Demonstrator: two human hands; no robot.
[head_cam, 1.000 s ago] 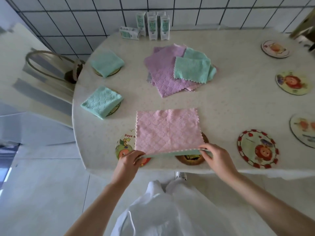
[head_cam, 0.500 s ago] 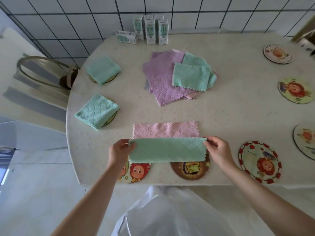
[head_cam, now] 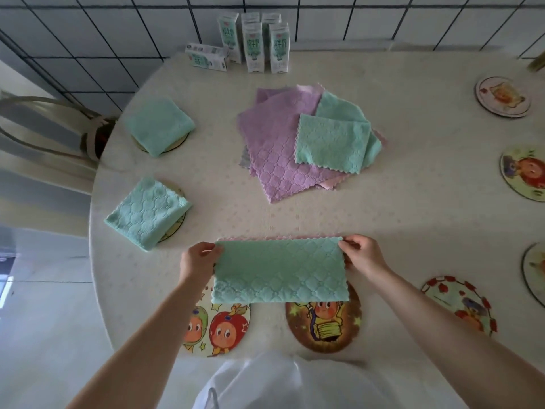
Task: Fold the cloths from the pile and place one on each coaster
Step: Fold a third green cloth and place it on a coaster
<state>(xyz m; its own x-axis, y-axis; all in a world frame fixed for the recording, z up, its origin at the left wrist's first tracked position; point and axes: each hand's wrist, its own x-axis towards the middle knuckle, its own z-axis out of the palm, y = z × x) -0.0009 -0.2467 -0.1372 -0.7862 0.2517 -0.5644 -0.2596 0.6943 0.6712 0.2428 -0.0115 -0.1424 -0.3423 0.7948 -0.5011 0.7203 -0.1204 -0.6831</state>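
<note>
1. Left grip (head_cam: 199, 261) pinched the far-left corner of the green cloth (head_cam: 280, 270); right grip (head_cam: 364, 255) pinched its far-right corner.
2. That cloth, folded in half with a pink edge showing along its far side, lay at 6 o'clock on the table (head_cam: 413, 187), overlapping the fruit coaster (head_cam: 218, 329) and the brown coaster (head_cam: 324, 326).
3. The pile (head_cam: 283, 146) sat toward 12 o'clock.
4. A near folded cloth (head_cam: 147, 212) at 9 o'clock and a far folded cloth (head_cam: 159, 124) at 10 o'clock each covered a coaster.

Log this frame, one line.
phase: first fold | cloth: halved, green side up | left hand: pinches far-left corner | right hand: pinches far-right corner
</note>
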